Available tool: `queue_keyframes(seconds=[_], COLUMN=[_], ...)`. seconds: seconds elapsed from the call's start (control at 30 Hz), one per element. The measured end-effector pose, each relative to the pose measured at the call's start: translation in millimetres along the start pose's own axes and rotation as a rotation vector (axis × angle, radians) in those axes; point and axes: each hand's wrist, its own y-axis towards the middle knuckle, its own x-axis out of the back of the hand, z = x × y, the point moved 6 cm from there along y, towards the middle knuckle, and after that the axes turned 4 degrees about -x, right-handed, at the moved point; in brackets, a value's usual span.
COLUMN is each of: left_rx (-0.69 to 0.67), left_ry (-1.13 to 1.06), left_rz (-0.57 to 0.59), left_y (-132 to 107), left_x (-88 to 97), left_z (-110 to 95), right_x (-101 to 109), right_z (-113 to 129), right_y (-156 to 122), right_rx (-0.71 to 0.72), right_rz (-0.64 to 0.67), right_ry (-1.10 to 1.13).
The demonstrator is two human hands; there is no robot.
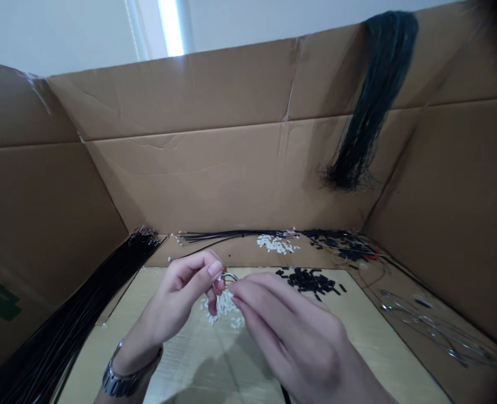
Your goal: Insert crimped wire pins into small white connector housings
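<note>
While two hands (pixel 181 292) (pixel 290 331) pinch one wire (pixel 228 276), piles lie.

thin multicoloured wire ends (pixel 228 276) | pinched between the fingertips of both hands, held just above the table | looks like a tiny white connector at the tips, partly hidden | loose white connector pieces (pixel 224 307) lie scattered directly beneath

One head-worn camera looks forward and down from close above the table (pixel 378 348), facing cardboard walls (pixel 231 168) that fill the upper frame.
</note>
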Motion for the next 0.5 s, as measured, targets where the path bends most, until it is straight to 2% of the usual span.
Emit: queue_keyframes(seconds=[0.2, 0.33, 0.4, 0.5], left_rx=[0.008, 0.012, 0.017, 0.018], left_ry=[0.025, -0.006, -0.024, -0.045], left_rz=[-0.027, -0.025, -0.013, 0.012], left_y=[-3.4, -6.7, -8.1, -8.1], left_x=[0.7, 0.1, -0.4, -1.5], left_z=[-0.9, -4.4, -5.6, -5.6], right_x=[-2.7, -2.2, -2.2, -3.8], right_z=[0.7, 3.9, 4.0, 0.2], right_y=[-1.6, 0.0, 1.8, 5.2], right_rx=[0.022, 0.125, 0.154, 0.117], right_rz=[-0.049, -0.031, -0.013, 0.038], right_ry=[-0.119, -0.154, -0.127, 0.019])
